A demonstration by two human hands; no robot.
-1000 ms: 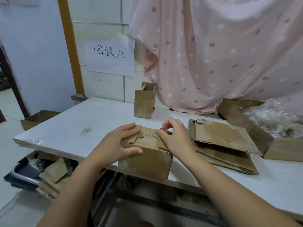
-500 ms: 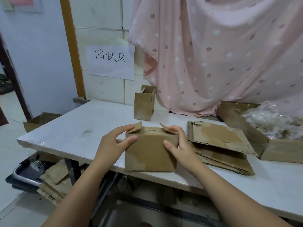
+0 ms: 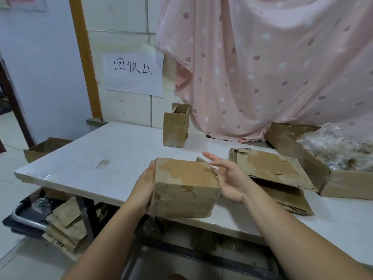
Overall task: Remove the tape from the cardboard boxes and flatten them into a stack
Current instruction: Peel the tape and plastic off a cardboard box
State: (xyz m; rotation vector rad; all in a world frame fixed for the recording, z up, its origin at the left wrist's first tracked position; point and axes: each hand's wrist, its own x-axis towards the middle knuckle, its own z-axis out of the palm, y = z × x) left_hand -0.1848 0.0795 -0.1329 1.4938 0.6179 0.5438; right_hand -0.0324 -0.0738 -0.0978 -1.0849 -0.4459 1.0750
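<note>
A small brown cardboard box [image 3: 185, 178] with torn patches on its top face is held at the front edge of the white table [image 3: 96, 156], its flaps turned away from me. My left hand [image 3: 144, 184] holds its left side, thumb at the top edge, fingers hidden beneath. My right hand [image 3: 230, 178] is beside the box's right side with fingers spread and straight, palm toward the box. Just right of it lies a stack of flattened boxes [image 3: 272, 170]. An upright open box [image 3: 175, 128] stands at the back of the table.
A large open carton [image 3: 343, 184] holding crumpled clear tape sits at the right. A pink curtain [image 3: 262, 67] hangs behind. Flattened cardboard [image 3: 64, 225] and a dark tray [image 3: 26, 211] lie under the table at left. Another carton [image 3: 46, 147] sits on the floor.
The box has been turned over so its flaps face away and a plain torn face is up. My right hand has let go and spread its fingers; my left hand keeps hold.
</note>
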